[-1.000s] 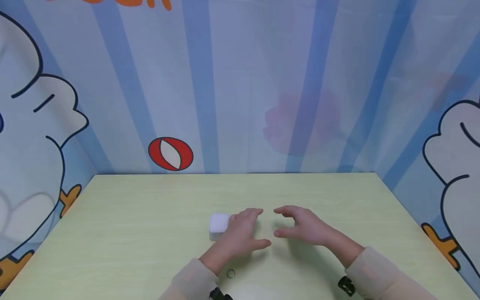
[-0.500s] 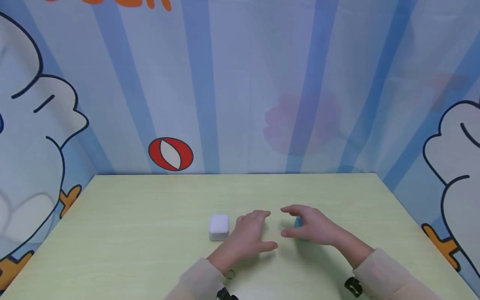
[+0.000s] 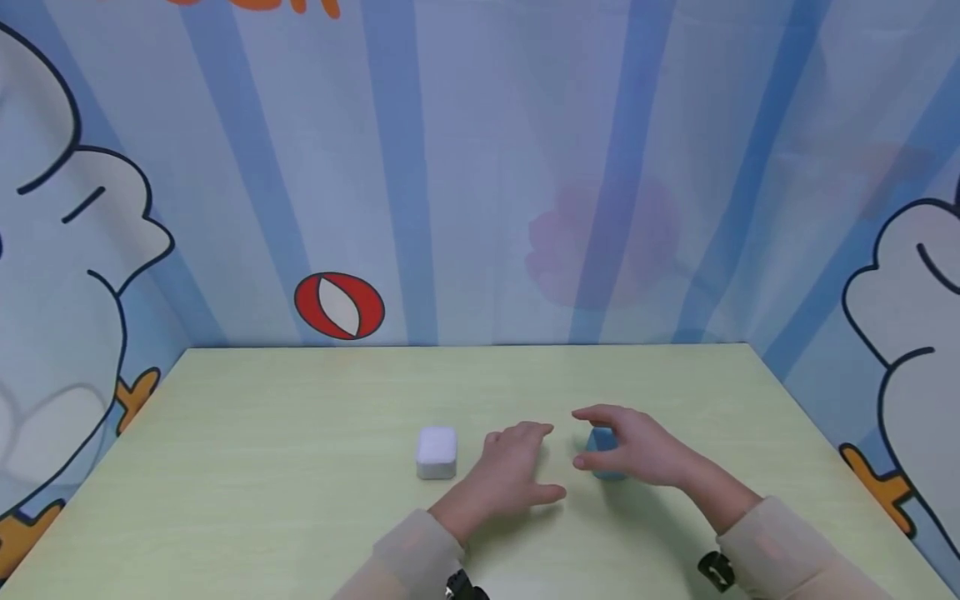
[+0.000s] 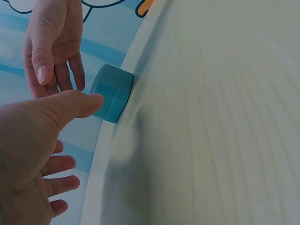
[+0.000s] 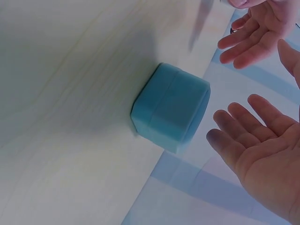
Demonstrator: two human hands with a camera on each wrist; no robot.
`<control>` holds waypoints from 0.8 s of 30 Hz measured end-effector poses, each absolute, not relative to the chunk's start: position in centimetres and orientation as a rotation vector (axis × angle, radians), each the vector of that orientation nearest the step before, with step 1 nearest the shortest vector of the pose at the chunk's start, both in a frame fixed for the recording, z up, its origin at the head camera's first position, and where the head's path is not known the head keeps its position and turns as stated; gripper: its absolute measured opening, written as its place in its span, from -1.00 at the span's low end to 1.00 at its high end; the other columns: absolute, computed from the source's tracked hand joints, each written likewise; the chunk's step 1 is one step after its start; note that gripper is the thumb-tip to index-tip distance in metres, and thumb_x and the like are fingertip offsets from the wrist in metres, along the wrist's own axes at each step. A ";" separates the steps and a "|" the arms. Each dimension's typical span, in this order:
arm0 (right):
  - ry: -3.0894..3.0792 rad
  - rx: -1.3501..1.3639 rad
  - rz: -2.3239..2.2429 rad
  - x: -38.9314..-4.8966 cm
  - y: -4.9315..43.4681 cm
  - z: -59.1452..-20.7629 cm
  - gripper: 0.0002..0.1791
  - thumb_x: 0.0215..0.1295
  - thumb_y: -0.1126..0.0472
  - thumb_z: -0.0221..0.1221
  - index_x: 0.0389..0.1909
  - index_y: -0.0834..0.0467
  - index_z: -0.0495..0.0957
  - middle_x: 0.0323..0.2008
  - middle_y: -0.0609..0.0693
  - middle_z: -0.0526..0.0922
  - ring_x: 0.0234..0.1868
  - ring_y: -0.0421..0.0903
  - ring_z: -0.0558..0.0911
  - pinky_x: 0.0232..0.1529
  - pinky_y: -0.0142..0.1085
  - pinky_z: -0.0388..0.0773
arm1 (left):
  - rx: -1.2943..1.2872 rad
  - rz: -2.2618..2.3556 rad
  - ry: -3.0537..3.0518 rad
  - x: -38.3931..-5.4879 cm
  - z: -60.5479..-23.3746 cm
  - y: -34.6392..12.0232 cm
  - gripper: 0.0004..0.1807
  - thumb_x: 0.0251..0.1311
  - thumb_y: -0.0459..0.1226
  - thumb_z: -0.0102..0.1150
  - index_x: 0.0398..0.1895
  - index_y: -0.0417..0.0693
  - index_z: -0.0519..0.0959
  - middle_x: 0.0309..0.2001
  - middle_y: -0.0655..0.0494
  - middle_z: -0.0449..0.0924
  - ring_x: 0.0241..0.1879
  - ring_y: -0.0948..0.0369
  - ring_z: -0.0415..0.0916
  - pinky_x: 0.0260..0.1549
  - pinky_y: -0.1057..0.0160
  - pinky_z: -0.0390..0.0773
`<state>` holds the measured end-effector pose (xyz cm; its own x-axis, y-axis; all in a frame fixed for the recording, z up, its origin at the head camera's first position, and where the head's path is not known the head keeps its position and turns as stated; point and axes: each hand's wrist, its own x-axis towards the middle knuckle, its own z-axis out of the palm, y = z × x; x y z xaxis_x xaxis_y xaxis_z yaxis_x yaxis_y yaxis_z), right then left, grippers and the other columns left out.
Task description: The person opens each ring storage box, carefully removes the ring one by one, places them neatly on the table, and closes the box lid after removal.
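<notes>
A small teal box with rounded corners and a seam around its side (image 3: pixel 602 440) stands on the table, partly hidden behind my right hand (image 3: pixel 643 451) in the head view. The right wrist view shows the teal box (image 5: pixel 171 108) whole, apart from the outstretched fingers. My right hand holds nothing; its thumb and fingers are spread. To the left, my left hand (image 3: pixel 510 471) hovers over the table with thumb and fingers apart, also holding nothing. A white rounded box (image 3: pixel 437 452) sits left of that hand, untouched.
A pale wood-grain table (image 3: pixel 300 433) spreads under both hands. Behind it and at its sides hangs a blue striped cloth (image 3: pixel 480 167) with cartoon prints. Dark straps show under both sleeves.
Both hands have drifted right, level above the table. The white box and much of the teal box have come into sight. The small ring-shaped item near the left sleeve is now hidden.
</notes>
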<state>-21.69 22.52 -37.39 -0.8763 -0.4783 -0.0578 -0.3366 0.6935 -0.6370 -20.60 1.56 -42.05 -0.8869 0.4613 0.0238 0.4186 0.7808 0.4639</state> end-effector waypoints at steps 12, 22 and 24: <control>2.678 -0.629 -0.970 -21.7 23.5 -37.3 -0.25 0.13 -0.08 0.29 0.28 0.20 0.34 0.27 0.19 0.40 0.29 0.24 0.35 0.18 0.12 0.36 | 0.739 0.672 2.855 -20.6 -42.0 2.9 -0.14 0.01 0.07 0.33 0.34 -0.08 0.25 0.30 0.06 0.33 0.28 0.12 0.28 0.16 0.02 0.25; 2.696 -0.625 -0.990 -21.5 24.4 -37.7 -0.25 0.13 -0.06 0.29 0.28 0.20 0.34 0.26 0.20 0.40 0.29 0.27 0.34 0.17 0.15 0.34 | 0.754 0.660 2.858 -20.5 -42.3 3.8 -0.13 0.00 0.09 0.33 0.35 -0.07 0.25 0.29 0.09 0.35 0.27 0.15 0.29 0.13 0.06 0.27; 2.703 -0.620 -0.987 -21.4 24.6 -37.7 -0.24 0.12 -0.09 0.30 0.28 0.19 0.34 0.26 0.20 0.41 0.28 0.26 0.35 0.18 0.15 0.34 | 0.756 0.661 2.851 -20.5 -42.4 4.1 -0.12 0.00 0.09 0.33 0.35 -0.06 0.24 0.29 0.10 0.34 0.27 0.16 0.29 0.13 0.06 0.27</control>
<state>-21.42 24.65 -37.69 -0.8927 -0.4488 -0.0407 -0.3170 0.6896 -0.6511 -20.46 4.09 -42.43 -0.8683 0.4961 -0.0023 0.4445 0.7800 0.4406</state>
